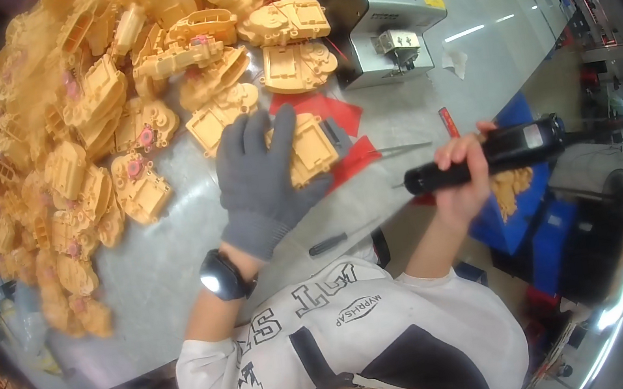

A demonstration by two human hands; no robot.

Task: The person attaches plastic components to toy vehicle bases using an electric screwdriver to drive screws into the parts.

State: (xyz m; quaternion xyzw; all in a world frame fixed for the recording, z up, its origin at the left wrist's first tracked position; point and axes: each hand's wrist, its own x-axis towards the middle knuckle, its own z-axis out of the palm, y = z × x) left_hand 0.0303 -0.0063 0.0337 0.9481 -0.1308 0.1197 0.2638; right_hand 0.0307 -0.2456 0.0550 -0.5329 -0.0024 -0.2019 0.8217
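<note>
My left hand (258,182), in a grey glove, grips a yellow plastic housing (311,149) against the table, with the thumb along its near edge and fingers at its left side. A dark block (337,137) sits at the housing's right end. Under and beside it lie red sheets (351,163). To the right, my bare right hand (461,173) is closed around a black electric screwdriver (513,154), held roughly level. Its thin bit points left toward the housing, apart from it. A hand screwdriver (328,245) with a dark handle lies nearer to me.
A large heap of yellow housings (73,140) covers the table's left and far side. A grey and black bench machine (389,12) stands at the back, with a white scrap (455,63) beside it. Right of the table edge, a blue bin (504,235) holds yellow pieces.
</note>
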